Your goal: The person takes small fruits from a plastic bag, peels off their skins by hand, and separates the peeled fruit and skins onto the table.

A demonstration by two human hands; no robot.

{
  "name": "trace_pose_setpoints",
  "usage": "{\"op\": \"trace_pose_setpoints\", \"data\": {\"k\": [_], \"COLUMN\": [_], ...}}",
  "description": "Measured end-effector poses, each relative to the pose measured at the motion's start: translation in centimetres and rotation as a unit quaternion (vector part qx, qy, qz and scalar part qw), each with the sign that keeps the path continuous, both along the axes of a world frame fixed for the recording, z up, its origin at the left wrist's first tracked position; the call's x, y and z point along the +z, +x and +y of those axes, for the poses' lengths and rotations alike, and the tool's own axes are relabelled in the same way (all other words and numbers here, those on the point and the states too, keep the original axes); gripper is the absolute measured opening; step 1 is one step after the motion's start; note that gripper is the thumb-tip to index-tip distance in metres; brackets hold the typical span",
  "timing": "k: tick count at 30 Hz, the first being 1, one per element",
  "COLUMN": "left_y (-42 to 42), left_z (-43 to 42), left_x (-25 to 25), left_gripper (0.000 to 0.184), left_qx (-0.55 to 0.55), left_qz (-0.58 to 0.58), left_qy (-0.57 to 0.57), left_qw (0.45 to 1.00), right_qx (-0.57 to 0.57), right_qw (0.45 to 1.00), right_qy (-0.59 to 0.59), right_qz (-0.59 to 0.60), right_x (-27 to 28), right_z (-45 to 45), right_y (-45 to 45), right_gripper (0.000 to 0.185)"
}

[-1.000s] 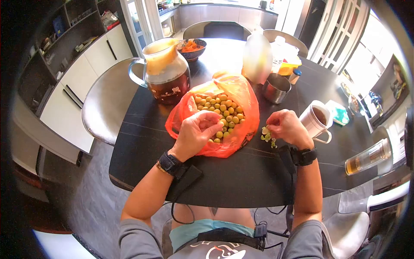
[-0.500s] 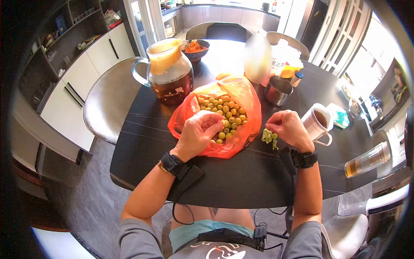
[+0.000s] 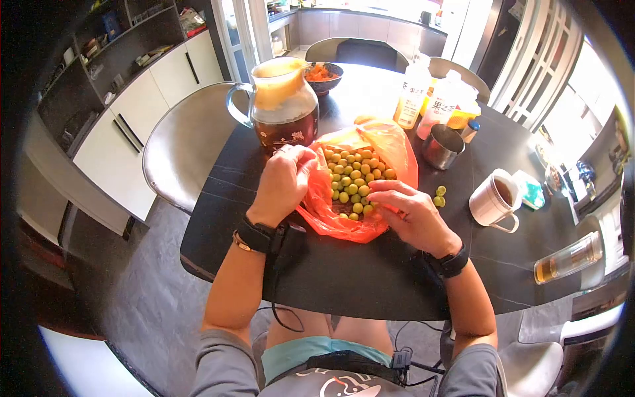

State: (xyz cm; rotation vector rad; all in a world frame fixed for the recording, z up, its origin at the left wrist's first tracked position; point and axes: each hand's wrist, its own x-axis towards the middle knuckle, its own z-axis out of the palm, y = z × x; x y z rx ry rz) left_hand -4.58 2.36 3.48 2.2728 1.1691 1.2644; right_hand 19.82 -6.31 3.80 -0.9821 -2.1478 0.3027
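An orange-red plastic bag lies open on the dark table, filled with small round yellow-green fruits. My left hand is at the bag's left rim, thumb and fingers pinched together; the bag's edge seems to be between them. Over the bag's right side, my right hand has its fingers apart, the tips touching or just above the fruits. I see no fruit held in it. A few small green pieces rest on the table beyond my right hand, perhaps partly covered by it.
Behind the bag stand a glass pitcher of dark liquid, a bowl with orange food, bottles and a metal cup. On the right are a white mug, a green-white packet and a glass tumbler.
My left hand has moved from over the fruits to the bag's left rim. My right hand has left the green pieces on the table and moved left to the bag.
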Motion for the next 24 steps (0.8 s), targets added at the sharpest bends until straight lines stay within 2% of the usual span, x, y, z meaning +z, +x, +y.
{"op": "trace_pose_setpoints", "data": {"k": [2,4,6,8,10,11,18,20,21,22,24], "left_y": [-1.1,-3.2,-6.2,-8.4,-9.6,-9.7,-9.6,-9.1,-9.2,-8.6,-6.2], "left_z": [0.3,0.5,1.2,1.9,2.7,3.1,3.0,2.0,2.2,1.5,-0.1], "left_x": [0.5,1.0,0.7,0.1,-0.5,-0.8,-0.7,1.0,0.6,1.5,3.4], "left_gripper": [0.012,0.017,0.015,0.013,0.014,0.017,0.026,0.026,0.021,0.021,0.018], "left_qx": [0.074,0.152,0.156,0.149,0.116,0.123,0.103,0.172,0.171,0.172,0.139], "left_qz": [0.071,0.111,0.149,0.175,0.208,0.215,0.207,0.189,0.142,0.143,-0.009], "left_qy": [0.025,-0.024,-0.095,-0.109,-0.232,-0.253,-0.255,-0.202,-0.146,-0.146,-0.075], "left_qw": [0.994,0.982,0.972,0.967,0.943,0.935,0.939,0.946,0.964,0.964,0.987], "right_qx": [-0.016,-0.006,0.006,-0.004,-0.013,-0.02,-0.031,-0.039,-0.047,-0.046,-0.123], "right_qw": [1.0,1.0,0.999,0.996,0.996,0.996,0.993,0.991,0.988,0.989,0.977], "right_qy": [-0.001,-0.017,-0.03,-0.083,-0.081,-0.075,-0.083,-0.092,-0.1,-0.1,-0.105], "right_qz": [0.001,-0.02,-0.038,-0.042,-0.046,-0.052,-0.077,-0.091,-0.104,-0.103,-0.137], "right_x": [0.0,0.0,-0.2,-0.2,-0.5,-0.5,-0.3,0.4,0.7,0.9,1.0], "right_z": [-0.1,-0.2,-0.1,-0.1,0.0,0.1,0.5,0.4,0.4,0.5,0.7], "right_y": [-0.3,-0.3,-0.4,-0.5,-0.7,-0.7,-0.1,-0.3,-0.4,-0.5,-0.6], "right_gripper": [0.018,0.018,0.019,0.016,0.014,0.013,0.014,0.015,0.016,0.016,0.018]}}
